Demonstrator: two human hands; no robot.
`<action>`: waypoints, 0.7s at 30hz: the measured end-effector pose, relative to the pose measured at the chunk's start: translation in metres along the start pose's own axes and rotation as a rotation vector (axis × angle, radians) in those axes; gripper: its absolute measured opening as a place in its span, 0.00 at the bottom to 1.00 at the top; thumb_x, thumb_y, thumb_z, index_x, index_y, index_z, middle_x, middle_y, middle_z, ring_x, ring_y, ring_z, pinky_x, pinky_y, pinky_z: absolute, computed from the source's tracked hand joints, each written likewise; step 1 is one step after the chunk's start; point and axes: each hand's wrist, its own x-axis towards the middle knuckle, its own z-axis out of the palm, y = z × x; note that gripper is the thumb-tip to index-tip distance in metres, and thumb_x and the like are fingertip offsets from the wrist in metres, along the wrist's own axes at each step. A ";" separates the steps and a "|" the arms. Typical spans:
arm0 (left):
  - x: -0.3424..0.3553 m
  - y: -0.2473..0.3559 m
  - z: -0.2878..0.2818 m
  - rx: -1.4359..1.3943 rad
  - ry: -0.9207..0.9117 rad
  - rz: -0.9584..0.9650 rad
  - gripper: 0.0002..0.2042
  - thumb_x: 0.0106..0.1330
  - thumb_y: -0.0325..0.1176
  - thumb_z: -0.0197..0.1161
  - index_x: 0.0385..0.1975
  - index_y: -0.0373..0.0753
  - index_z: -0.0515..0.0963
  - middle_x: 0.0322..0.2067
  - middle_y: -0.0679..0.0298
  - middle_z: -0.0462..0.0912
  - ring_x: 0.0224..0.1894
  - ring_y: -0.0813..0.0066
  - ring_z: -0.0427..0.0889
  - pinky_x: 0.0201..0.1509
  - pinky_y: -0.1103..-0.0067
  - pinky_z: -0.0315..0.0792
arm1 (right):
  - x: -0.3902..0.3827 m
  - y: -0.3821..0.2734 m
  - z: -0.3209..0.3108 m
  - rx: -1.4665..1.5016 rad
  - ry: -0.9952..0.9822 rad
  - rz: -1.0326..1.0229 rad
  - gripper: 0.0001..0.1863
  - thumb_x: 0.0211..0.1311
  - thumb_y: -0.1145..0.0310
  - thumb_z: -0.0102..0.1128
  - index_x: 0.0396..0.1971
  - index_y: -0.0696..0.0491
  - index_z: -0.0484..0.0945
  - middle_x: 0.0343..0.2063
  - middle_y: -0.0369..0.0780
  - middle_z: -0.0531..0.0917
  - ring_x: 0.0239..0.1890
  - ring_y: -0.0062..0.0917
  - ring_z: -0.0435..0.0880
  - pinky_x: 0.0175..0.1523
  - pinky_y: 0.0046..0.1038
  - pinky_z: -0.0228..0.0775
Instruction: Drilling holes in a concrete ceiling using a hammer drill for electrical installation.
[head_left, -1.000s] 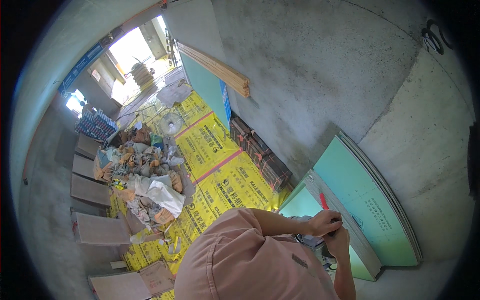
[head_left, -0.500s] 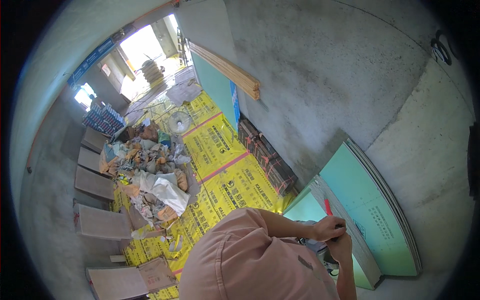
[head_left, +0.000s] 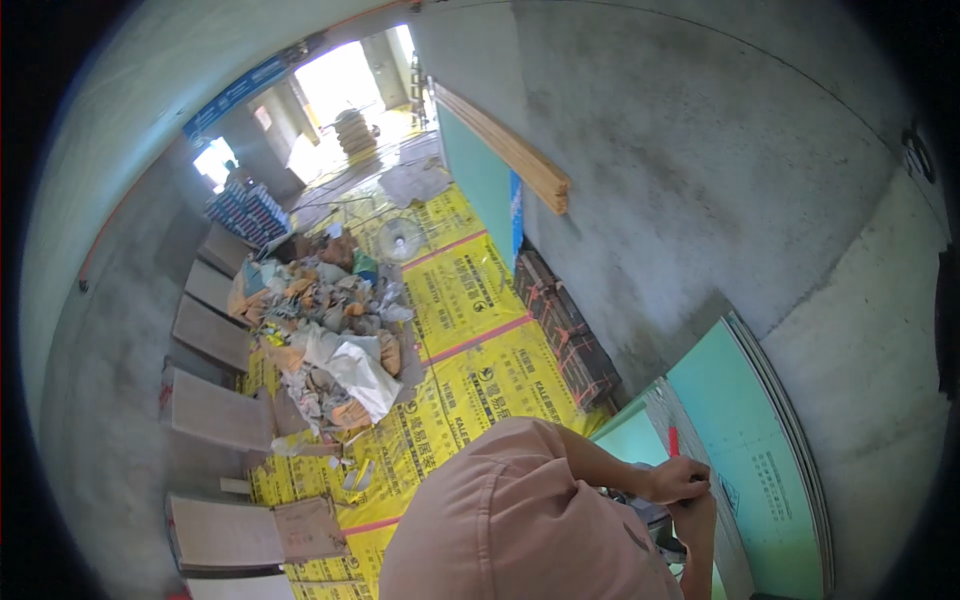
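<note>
My left hand (head_left: 674, 481) is closed in a fist, with a red stick-like tool (head_left: 674, 441) standing up out of it; its exact kind is hard to make out. Right below, against the left hand, is my right hand (head_left: 694, 513), its fingers curled and mostly hidden, so what it holds does not show. Both hands are in front of a narrow grey panel (head_left: 735, 560) beside leaning green plasterboard sheets (head_left: 745, 440). My pink sleeve (head_left: 510, 500) covers much of the lower middle.
Yellow printed floor sheeting (head_left: 460, 370) runs toward the bright doorway. A heap of sacks and rubbish (head_left: 335, 340) lies to the left, near a round fan (head_left: 400, 240). Dark strapped bundles (head_left: 565, 330) line the right wall, below timber battens (head_left: 510, 150). Pale slabs (head_left: 220, 405) lean along the left wall.
The view has swung a little, so the room sits farther right and slightly lower. My hands stay together at the panel, and the red tool is still in the left fist.
</note>
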 end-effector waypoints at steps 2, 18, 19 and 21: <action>-0.002 0.005 0.000 -0.043 0.003 -0.029 0.18 0.63 0.44 0.55 0.33 0.30 0.78 0.29 0.48 0.80 0.34 0.54 0.81 0.40 0.66 0.73 | -0.001 -0.004 -0.003 0.053 -0.057 0.098 0.23 0.47 0.60 0.70 0.40 0.60 0.80 0.31 0.50 0.86 0.38 0.46 0.86 0.39 0.41 0.74; -0.008 0.001 0.001 -0.050 0.068 0.081 0.17 0.62 0.41 0.55 0.30 0.28 0.75 0.25 0.47 0.78 0.28 0.58 0.79 0.35 0.67 0.72 | 0.001 0.002 0.004 0.162 -0.147 0.135 0.18 0.49 0.62 0.70 0.38 0.57 0.81 0.25 0.47 0.85 0.27 0.39 0.87 0.31 0.39 0.75; -0.008 0.001 0.001 -0.049 0.071 0.080 0.17 0.62 0.41 0.55 0.30 0.28 0.75 0.25 0.47 0.78 0.28 0.58 0.79 0.35 0.67 0.72 | 0.001 0.000 0.003 0.161 -0.150 0.133 0.18 0.49 0.62 0.70 0.38 0.57 0.81 0.25 0.47 0.85 0.27 0.39 0.87 0.31 0.39 0.75; -0.009 0.002 0.001 -0.073 0.081 0.074 0.17 0.61 0.41 0.55 0.29 0.29 0.75 0.24 0.48 0.78 0.28 0.58 0.79 0.35 0.67 0.72 | 0.000 -0.009 0.002 0.208 -0.150 0.187 0.17 0.49 0.63 0.70 0.37 0.58 0.81 0.24 0.46 0.85 0.24 0.37 0.87 0.30 0.38 0.74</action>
